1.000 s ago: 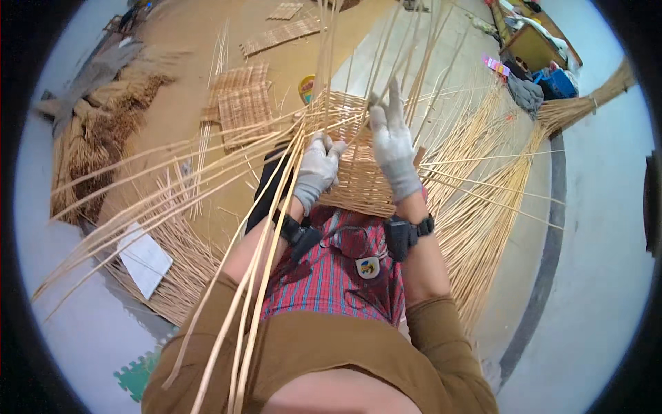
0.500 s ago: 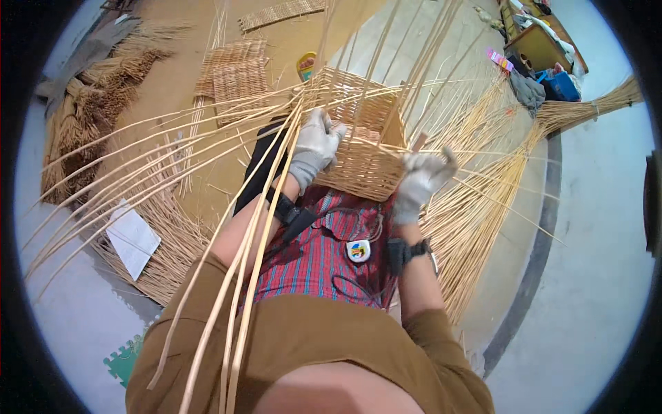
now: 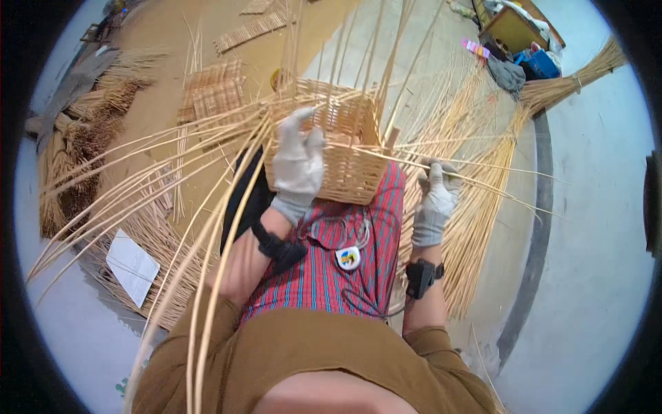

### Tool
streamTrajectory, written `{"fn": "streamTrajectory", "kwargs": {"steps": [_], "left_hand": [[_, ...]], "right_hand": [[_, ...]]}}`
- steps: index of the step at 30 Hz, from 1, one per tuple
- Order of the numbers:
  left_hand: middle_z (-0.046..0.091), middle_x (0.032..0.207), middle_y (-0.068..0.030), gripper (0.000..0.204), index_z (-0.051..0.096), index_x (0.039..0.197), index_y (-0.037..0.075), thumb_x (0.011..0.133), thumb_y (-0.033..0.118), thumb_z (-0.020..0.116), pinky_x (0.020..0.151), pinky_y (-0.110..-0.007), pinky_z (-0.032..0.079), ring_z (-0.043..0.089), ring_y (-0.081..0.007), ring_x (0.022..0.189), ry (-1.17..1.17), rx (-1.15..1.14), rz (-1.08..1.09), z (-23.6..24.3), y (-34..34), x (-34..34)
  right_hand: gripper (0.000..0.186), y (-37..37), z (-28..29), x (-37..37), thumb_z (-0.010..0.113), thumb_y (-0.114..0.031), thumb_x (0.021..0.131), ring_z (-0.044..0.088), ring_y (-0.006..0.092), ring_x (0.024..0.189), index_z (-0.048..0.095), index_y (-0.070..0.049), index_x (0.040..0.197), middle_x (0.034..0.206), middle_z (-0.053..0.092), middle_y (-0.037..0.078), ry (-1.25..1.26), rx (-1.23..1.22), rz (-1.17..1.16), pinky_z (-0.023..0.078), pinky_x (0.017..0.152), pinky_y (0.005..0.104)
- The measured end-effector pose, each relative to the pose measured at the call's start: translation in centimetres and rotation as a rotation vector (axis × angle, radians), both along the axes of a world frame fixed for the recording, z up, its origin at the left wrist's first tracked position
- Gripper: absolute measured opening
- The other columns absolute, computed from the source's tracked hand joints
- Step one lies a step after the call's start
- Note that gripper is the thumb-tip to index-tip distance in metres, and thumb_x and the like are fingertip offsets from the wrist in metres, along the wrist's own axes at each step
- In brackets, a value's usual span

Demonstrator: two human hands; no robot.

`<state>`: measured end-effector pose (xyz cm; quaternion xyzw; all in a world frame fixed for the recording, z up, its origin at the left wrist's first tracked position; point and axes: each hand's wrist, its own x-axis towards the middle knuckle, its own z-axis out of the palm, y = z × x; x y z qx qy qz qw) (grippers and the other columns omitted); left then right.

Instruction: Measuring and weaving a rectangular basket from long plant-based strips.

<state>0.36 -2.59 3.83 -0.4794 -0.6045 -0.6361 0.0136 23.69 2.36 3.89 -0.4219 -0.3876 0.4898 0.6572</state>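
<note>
A rectangular wicker basket (image 3: pixel 345 176) rests against my lap, its weaving stakes (image 3: pixel 376 52) standing up from the walls. Long loose rods (image 3: pixel 158 148) fan out from its left corner, some passing over my left arm. My left hand (image 3: pixel 298 165), in a pale work glove, lies against the basket's near left side with thumb and forefinger apart; its other fingers are partly hidden. To the right of the basket, my right hand (image 3: pixel 438 196), also gloved, is closed on a thin wicker rod (image 3: pixel 407 160) running out from the near rim. Other rod ends stretch past it.
A large spread of loose rods (image 3: pixel 476 221) covers the floor at right. Bundles (image 3: pixel 76 155) lie at left, with a white sheet (image 3: pixel 132 265) on more rods. Woven panels (image 3: pixel 212 90) lie beyond. A small round white case (image 3: pixel 348 259) sits on the plaid cloth (image 3: pixel 296 283).
My right hand has moved outward and lower and now grips a rod. My left hand has shifted left and spread its thumb and forefinger. The basket appears farther left in view.
</note>
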Motion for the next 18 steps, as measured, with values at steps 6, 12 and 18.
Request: {"fn": "streamTrajectory", "kwargs": {"steps": [6, 12, 18], "left_hand": [[0.066, 0.089, -0.0088, 0.033, 0.057, 0.114, 0.001, 0.1, 0.032, 0.059, 0.046, -0.033, 0.053, 0.063, -0.018, 0.051, -0.584, -0.871, -0.71, -0.8, 4.3, 2.7], [0.062, 0.063, -0.0079, 0.031, 0.063, 0.097, 0.003, 0.099, 0.033, 0.061, 0.042, -0.032, 0.049, 0.06, -0.0151, 0.044, -0.458, -0.816, -0.511, -0.7, 3.8, 2.7], [0.063, 0.064, -0.0077, 0.035, 0.064, 0.098, 0.003, 0.099, 0.038, 0.06, 0.041, -0.033, 0.046, 0.058, -0.0152, 0.042, -0.42, -0.842, -0.44, -1.0, 3.7, 3.4]], "right_hand": [[0.027, 4.7, 1.3, -1.9, 0.071, 0.0, 0.088, 0.07, 0.022, 0.09, 0.058, -0.002, 0.112, 0.095, 0.07, 0.009, -0.446, 0.49, -0.104, 0.057, 0.075, 0.032], [0.033, 13.7, 7.0, -6.0, 0.051, -0.011, 0.1, 0.071, 0.0231, 0.09, 0.048, -0.005, 0.133, 0.095, 0.071, 0.012, -0.308, 0.317, 0.386, 0.057, 0.08, 0.0326], [0.027, 12.8, 10.3, -9.6, 0.049, -0.022, 0.105, 0.071, 0.0242, 0.088, 0.057, -0.004, 0.124, 0.096, 0.072, 0.012, -0.245, 0.417, 0.641, 0.058, 0.087, 0.0369]]}}
